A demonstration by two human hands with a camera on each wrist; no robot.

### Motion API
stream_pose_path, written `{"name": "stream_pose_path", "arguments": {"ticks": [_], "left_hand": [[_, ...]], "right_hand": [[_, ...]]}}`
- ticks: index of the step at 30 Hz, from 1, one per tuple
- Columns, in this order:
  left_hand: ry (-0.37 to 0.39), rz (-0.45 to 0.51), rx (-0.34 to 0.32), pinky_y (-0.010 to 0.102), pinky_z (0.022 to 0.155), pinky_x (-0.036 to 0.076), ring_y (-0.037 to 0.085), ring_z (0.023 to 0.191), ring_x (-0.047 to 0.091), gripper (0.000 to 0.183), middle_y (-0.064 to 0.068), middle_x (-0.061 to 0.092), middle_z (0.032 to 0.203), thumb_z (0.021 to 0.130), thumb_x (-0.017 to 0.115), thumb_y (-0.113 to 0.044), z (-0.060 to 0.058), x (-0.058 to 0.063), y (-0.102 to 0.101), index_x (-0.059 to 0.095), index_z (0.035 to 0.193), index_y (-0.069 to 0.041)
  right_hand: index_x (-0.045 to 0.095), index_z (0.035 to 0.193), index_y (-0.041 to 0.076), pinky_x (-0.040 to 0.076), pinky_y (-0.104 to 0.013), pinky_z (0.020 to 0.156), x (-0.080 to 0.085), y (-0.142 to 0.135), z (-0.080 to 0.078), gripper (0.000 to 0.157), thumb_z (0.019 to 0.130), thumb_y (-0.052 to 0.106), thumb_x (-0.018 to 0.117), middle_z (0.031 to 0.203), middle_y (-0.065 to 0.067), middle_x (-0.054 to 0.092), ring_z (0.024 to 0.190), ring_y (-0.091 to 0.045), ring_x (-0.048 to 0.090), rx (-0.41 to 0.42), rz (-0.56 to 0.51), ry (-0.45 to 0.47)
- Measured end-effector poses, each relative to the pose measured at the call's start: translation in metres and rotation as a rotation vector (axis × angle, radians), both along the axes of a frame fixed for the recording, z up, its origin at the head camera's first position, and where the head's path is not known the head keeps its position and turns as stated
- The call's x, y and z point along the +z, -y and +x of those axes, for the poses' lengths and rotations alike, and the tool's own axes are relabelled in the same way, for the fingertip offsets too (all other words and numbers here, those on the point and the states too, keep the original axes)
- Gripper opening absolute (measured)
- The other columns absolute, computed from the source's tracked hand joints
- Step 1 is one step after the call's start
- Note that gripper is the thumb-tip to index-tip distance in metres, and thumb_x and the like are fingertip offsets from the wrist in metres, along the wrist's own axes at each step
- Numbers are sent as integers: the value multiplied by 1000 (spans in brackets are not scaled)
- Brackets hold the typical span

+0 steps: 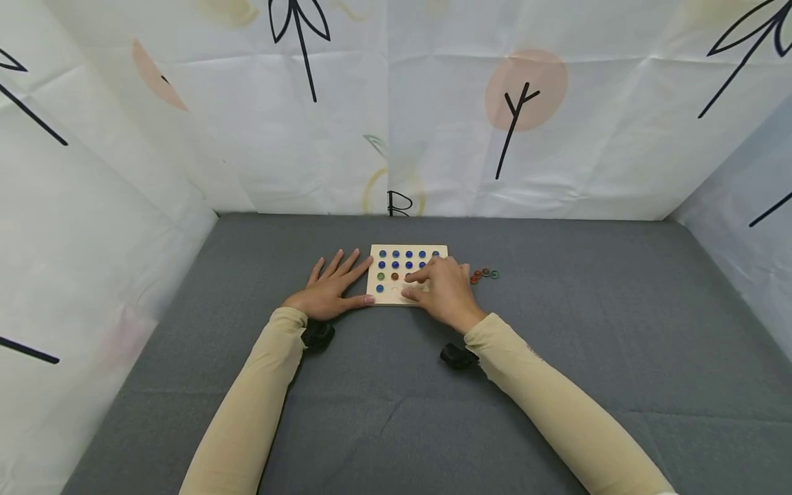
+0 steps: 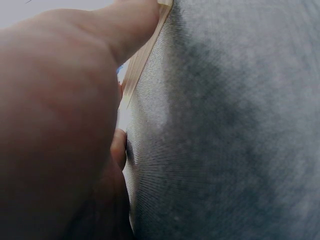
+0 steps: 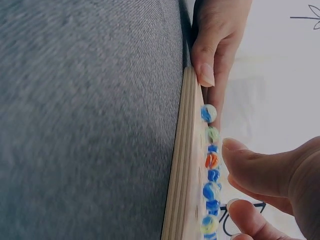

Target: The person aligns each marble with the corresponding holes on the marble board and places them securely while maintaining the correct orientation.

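Marbles (image 1: 395, 265) seated in board (image 1: 388, 282)
Slipping seemingly prevented by spread left hand (image 1: 328, 294); nothing visibly gripped by unclosed right hand (image 1: 448, 287).

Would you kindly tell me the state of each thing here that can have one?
Wooden board: flat on the grey cloth, partly filled
Seated marbles: in rows on the board
Loose marbles: lying right of the board
Left hand: fingers spread, touching the board
Right hand: over the board, fingers parted
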State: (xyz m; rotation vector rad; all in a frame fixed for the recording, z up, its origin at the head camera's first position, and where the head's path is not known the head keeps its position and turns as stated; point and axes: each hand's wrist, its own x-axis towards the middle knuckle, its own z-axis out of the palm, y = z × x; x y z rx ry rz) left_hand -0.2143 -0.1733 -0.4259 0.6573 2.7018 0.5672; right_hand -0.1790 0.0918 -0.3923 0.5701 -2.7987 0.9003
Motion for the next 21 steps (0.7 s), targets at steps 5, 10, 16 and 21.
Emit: {"name": "stream_pose_path", "arguments": {"ticks": [5, 10, 16, 21], "left_hand": [[3, 4, -2, 52, 121, -16, 25, 155, -15, 87, 1, -4, 171, 98, 49, -68, -1, 0, 0, 8, 165, -30], [8, 6, -1, 50, 121, -17, 24, 155, -16, 88, 0, -5, 170, 98, 51, -67, 0, 1, 1, 8, 165, -30], [4, 16, -5, 50, 121, -17, 25, 155, -15, 90, 1, -5, 171, 96, 50, -70, 0, 2, 1, 9, 165, -30], [7, 15, -6, 50, 121, -17, 25, 155, -15, 89, 1, -5, 171, 97, 51, -68, 1, 2, 1, 8, 165, -30]], "right_hand": [[84, 103, 14, 32, -47, 73, -2, -10, 1, 23, 84, 28, 86, 91, -7, 67, 82, -26, 52, -15, -5, -1], [83, 105, 13, 31, -49, 76, -2, -19, 2, 25, 85, 27, 85, 92, -7, 67, 83, -26, 51, -41, -12, 15], [83, 105, 12, 30, -48, 75, -4, -28, 4, 23, 86, 25, 84, 90, -6, 65, 80, -25, 49, -52, -11, 14], [83, 105, 10, 29, -49, 76, -5, -36, 6, 24, 85, 23, 85, 91, -7, 67, 80, -25, 49, -52, -19, -12]]}}
